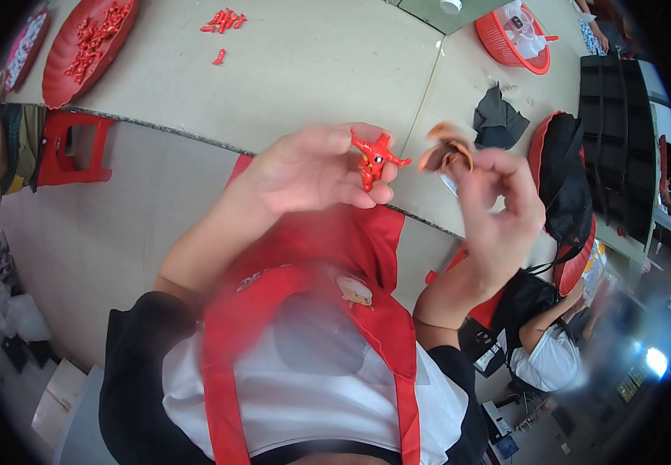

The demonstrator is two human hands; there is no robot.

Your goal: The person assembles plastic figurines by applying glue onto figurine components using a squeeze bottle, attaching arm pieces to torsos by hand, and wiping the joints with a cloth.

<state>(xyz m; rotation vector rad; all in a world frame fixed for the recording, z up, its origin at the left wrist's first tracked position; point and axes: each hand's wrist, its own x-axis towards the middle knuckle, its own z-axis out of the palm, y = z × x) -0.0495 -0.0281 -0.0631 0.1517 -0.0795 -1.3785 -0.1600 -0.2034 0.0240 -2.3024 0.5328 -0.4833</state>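
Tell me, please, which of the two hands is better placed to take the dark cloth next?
Probably the right hand: it is closer to the dark cloth, though it holds a blurred brown thing. The left hand is farther away and holds a red figure.

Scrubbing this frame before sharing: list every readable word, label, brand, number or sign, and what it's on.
No text reads clearly.
Red apron: pale marks like lettering, too blurred to read.
Red figure in the left hand: none legible.
Brown-orange object in the right hand: motion-blurred, none legible.
White items in the red basket: too small to read.
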